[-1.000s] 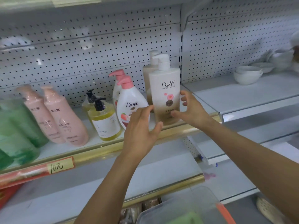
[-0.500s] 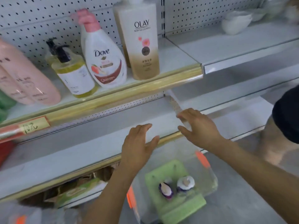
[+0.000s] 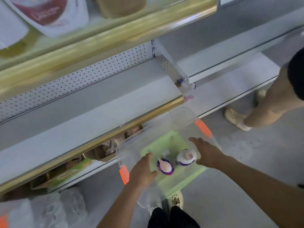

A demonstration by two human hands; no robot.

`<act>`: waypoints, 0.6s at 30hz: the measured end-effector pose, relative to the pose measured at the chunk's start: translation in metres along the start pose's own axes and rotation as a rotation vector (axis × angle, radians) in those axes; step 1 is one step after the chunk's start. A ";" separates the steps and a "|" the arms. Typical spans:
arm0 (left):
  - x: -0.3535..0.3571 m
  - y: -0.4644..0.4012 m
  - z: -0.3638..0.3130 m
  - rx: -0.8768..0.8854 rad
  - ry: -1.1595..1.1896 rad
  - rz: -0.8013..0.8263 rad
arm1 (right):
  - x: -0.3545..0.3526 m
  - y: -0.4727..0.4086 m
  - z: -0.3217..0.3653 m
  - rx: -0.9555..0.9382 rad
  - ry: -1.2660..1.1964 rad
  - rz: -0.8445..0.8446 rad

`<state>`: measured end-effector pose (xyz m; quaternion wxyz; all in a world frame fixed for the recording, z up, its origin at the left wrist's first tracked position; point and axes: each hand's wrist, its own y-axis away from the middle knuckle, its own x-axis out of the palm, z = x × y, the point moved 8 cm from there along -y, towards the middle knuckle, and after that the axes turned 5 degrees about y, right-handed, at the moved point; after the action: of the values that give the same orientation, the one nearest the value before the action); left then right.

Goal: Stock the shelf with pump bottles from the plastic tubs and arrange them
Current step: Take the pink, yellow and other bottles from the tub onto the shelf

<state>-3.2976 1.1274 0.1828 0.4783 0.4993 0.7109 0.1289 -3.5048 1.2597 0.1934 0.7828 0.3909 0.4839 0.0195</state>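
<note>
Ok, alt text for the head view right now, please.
Both bare hands, left and right, reach open into a clear plastic tub on the floor holding two purple-and-white pump bottles, below mostly bare white shelves.

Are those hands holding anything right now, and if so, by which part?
Nothing is held. Both the left hand and right hand are open, reaching toward two bottles in the clear tub.

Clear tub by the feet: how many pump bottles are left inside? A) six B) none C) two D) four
C: the clear tub holds just two bottles, a purple bottle near the left hand and a white bottle near the right hand, both hands open, neither bottle gripped.
</note>
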 end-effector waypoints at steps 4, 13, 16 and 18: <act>0.025 -0.023 0.020 0.009 -0.059 0.070 | 0.033 -0.022 -0.008 -0.047 -0.116 0.057; 0.053 -0.064 0.008 0.267 -0.002 0.112 | 0.053 -0.039 -0.003 -0.156 -0.262 -0.081; 0.058 -0.068 -0.004 0.317 -0.061 0.133 | 0.053 -0.043 -0.002 -0.144 -0.230 -0.096; 0.055 -0.068 -0.009 0.323 -0.062 0.105 | 0.050 -0.045 0.000 -0.117 -0.227 -0.111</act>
<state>-3.3474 1.1443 0.1121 0.4061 0.6097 0.6803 0.0225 -3.4935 1.2491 0.1282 0.8538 0.3169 0.4112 -0.0398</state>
